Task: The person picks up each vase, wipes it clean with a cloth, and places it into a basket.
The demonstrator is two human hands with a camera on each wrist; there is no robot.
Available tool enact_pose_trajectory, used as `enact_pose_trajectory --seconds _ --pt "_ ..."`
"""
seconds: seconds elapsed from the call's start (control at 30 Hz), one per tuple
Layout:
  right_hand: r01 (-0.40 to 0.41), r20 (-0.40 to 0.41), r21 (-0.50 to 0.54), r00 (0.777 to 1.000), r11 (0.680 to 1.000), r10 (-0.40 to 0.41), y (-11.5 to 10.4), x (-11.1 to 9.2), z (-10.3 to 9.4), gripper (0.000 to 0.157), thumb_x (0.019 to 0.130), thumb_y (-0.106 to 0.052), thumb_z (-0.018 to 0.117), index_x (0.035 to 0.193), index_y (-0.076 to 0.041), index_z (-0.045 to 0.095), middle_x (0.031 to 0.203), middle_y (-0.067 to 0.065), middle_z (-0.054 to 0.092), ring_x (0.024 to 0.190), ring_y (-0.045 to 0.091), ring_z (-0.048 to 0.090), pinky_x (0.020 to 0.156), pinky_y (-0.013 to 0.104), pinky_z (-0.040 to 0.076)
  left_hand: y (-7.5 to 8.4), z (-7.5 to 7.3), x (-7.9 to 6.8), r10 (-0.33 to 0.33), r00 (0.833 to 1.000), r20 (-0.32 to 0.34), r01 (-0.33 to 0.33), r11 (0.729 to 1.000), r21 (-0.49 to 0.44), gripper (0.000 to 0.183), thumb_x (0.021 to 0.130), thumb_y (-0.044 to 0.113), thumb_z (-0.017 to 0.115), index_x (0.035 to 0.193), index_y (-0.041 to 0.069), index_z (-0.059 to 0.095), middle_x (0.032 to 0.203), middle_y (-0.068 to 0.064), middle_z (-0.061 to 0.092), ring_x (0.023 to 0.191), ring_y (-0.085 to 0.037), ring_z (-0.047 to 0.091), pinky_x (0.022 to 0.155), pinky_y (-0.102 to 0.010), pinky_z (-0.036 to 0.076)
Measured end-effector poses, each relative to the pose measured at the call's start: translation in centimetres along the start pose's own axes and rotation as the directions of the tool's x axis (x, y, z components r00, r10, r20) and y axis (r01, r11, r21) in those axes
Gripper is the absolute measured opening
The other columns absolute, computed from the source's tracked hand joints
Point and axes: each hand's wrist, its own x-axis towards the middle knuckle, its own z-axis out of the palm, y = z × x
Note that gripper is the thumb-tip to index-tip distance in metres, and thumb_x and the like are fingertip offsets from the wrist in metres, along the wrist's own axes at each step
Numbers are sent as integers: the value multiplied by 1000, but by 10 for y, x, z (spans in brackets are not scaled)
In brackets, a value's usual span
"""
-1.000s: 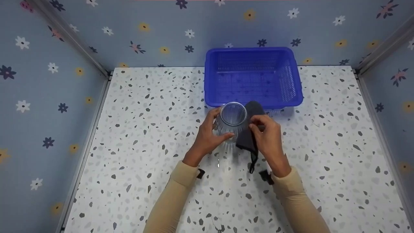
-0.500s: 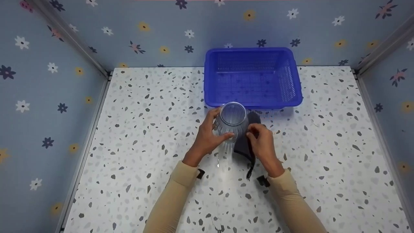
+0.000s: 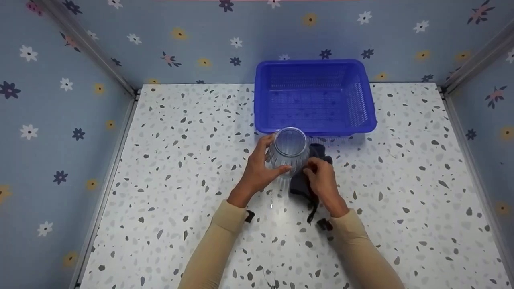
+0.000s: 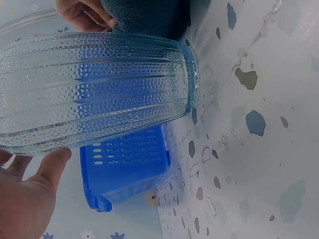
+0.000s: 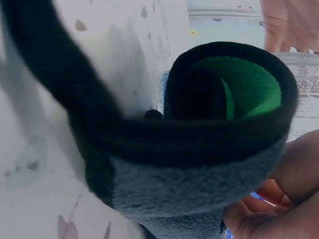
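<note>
My left fingers (image 3: 263,144) curl round the glass jar (image 3: 292,160), mouth up before the blue basket (image 3: 333,130); my right fingers (image 3: 315,161) pinch the grey cloth (image 5: 189,181) beside it. This looks like wiping: I should steady the jar and stroke lightly.

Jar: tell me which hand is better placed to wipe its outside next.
Probably the right hand: its fingers hold the cloth right beside the jar, while the left hand is taken up holding the jar.

A blue perforated basket (image 3: 306,106) stands on the speckled white tabletop (image 3: 188,140) near a flower-patterned wall (image 3: 213,24).
</note>
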Motion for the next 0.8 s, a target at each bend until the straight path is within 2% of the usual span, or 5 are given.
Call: enact_pose_trajectory --seconds 0.3,0.53,0.7,0.8 --pt "53 -81 95 996 994 -46 -31 -4 -29 9 94 13 70 98 5 73 95 18 74 87 30 69 76 31 52 -1 1 0 3 1000 -6 -3 1000 -9 91 83 28 93 155 11 40 160 -9 45 138 -31 52 105 -47 54" --pt "99 -112 123 990 987 -85 -54 -6 -44 9 96 11 69 103 7 72 100 21 73 93 34 71 83 46 58 -2 0 1 22 1000 -10 -22 1000 -5 91 83 27 93 155 9 41 160 -10 46 140 -30 52 108 -44 52" --pt "149 -138 111 981 983 -133 -67 -4 -50 9 95 11 71 103 6 73 98 20 73 91 34 72 81 47 59 -2 0 0 22 1000 -9 -22 1000 -4 90 84 27 93 155 9 41 160 -10 45 141 -30 51 107 -46 52" --pt "161 -151 101 978 982 -145 -72 -3 -52 9 94 11 72 101 5 74 96 19 72 89 33 72 80 45 59 0 1 0 -1 1000 -7 1 1000 -10 91 83 28 93 155 10 41 160 -9 44 140 -30 52 105 -45 54"
